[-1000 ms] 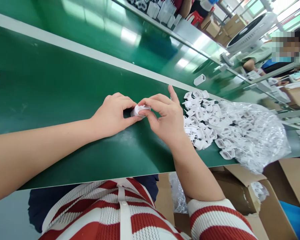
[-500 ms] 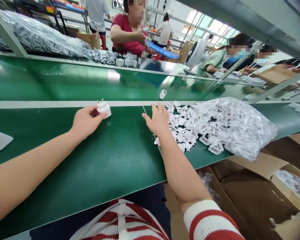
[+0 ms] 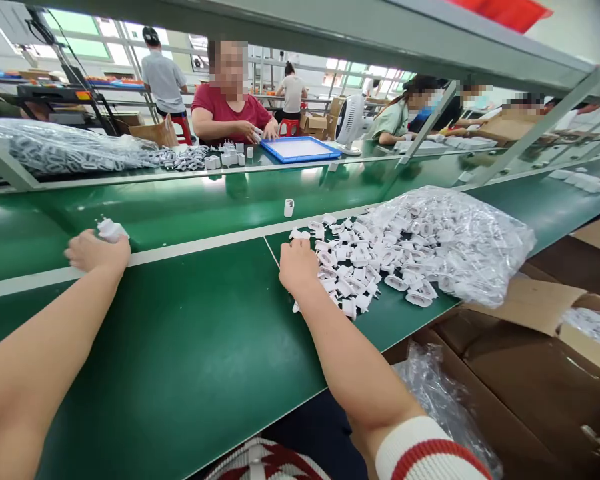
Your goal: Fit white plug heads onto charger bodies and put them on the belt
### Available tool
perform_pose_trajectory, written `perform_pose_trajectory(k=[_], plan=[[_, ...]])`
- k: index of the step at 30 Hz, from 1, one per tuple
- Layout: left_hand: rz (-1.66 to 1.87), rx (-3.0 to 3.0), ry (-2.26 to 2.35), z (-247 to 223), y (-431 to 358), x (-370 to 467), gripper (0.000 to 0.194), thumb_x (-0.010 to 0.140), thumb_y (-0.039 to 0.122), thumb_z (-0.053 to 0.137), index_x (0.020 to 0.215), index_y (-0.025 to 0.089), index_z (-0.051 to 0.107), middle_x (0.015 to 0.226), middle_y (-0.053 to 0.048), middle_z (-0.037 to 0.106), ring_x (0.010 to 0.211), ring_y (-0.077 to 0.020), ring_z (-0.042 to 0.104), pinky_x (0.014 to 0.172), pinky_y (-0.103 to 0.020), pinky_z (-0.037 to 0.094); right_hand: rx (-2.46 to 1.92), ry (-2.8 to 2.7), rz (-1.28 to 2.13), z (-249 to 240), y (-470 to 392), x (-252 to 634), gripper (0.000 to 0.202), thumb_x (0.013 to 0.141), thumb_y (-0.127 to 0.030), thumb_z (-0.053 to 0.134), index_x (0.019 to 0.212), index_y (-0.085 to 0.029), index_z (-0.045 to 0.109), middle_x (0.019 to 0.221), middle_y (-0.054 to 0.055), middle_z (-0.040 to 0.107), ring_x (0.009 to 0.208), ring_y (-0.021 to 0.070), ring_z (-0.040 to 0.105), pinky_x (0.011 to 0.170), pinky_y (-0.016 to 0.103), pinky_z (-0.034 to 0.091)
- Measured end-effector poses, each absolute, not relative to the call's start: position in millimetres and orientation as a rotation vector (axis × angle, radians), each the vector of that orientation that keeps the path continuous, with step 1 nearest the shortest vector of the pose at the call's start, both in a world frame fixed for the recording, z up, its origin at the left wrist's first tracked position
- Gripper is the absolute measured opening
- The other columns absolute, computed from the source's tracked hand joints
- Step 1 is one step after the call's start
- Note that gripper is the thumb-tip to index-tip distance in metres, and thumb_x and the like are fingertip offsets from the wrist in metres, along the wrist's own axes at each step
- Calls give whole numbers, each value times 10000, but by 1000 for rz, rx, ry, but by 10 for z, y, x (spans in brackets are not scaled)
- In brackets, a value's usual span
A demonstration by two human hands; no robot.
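In my left hand is a white plug adapter with metal pins pointing up; the fingers are closed round it, above the green belt behind the white strip. My right hand is at the left edge of a pile of loose white plug parts. Its fingers are curled and closed on a white plug part, which shows just beyond the fingertips. A single white plug housing stands upright on the belt behind the strip.
A clear plastic bag of white parts lies open at the pile's right. Opposite, a person in red sits behind a blue-rimmed tray. A fan stands beside it. A metal beam crosses overhead. Cardboard boxes are at lower right.
My left hand has moved left and over the back belt with the plug adapter. My right hand's spread fingers have closed at the pile's edge. The view has shifted; the person opposite has lowered the tray.
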State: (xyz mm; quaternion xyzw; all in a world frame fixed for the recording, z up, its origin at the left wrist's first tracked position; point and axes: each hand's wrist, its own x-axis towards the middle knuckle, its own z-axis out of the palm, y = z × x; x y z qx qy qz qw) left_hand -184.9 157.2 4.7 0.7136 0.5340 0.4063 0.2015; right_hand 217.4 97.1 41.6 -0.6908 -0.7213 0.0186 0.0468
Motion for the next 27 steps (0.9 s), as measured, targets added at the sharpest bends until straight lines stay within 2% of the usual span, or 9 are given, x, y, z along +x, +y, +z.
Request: perform_pose_trajectory(k=[2,4,6,10,13,17,20,23,27], plan=[[1403,1857,1874,30,1524,-1712,837,793,999,273,835,179,437,1228,-197,584,1537,-636,-95,814,-596,149,-2067,-2241,68,450,958,2166,338,831,-57,666,1160,-115,718,1308,234,662,1345,377,534,991,435,529],[1597,1767,2198,43,1521,-1499,798,864,913,391,1098,157,492,1524,-225,398,1548,-622,44,911,-667,163,-2040,-2245,66,469,942,2146,296,826,-49,672,1105,-125,737,1279,215,659,1311,367,543,1021,445,505],[1541,1906,2233,70,1596,-1195,703,920,759,517,1312,179,457,1618,-202,309,1528,-534,258,1074,-686,198,-1979,-2228,34,472,906,2104,296,862,-55,647,1133,-139,733,1300,191,637,1283,338,560,1089,451,460],[1231,1987,1887,42,1961,-348,504,893,467,633,1287,168,535,1394,-189,557,1334,-399,501,1176,-586,310,-1720,-2199,25,441,785,1977,294,964,-122,606,1240,-185,685,1322,138,620,1076,244,664,886,363,533],[1102,1985,1751,-58,2316,320,477,859,443,695,1239,174,592,1267,-175,654,1187,-348,592,1074,-492,441,-1698,-2259,133,414,721,1926,334,948,-247,729,1265,-187,641,1283,114,666,960,240,715,681,348,526],[1074,1960,1682,-116,2740,956,569,794,532,806,1210,187,628,1305,-177,673,1289,-389,527,1114,-498,402,-1825,-2292,259,426,744,1961,364,896,-245,810,1205,-161,638,1161,99,751,979,277,754,707,358,540],[1082,1891,1695,-96,2948,1168,443,779,486,830,1074,196,671,1239,-180,709,1299,-426,507,1142,-555,349,-1872,-2256,350,448,813,2012,316,892,-287,833,1145,-178,678,1078,85,785,972,282,762,722,343,544],[1112,1797,1691,-77,2983,1178,229,873,371,712,1027,202,694,1149,-146,741,1212,-372,576,1104,-514,398,-1786,-2104,496,435,891,2057,294,881,-347,852,1105,-189,747,1051,76,799,1010,279,752,815,360,567],[1171,1670,1635,-66,2690,931,295,912,341,630,1140,167,697,1131,-111,750,1030,-267,660,941,-383,510,-1434,-1609,949,355,981,2071,550,807,-353,883,1321,-218,739,1081,39,775,956,205,727,851,353,601]])
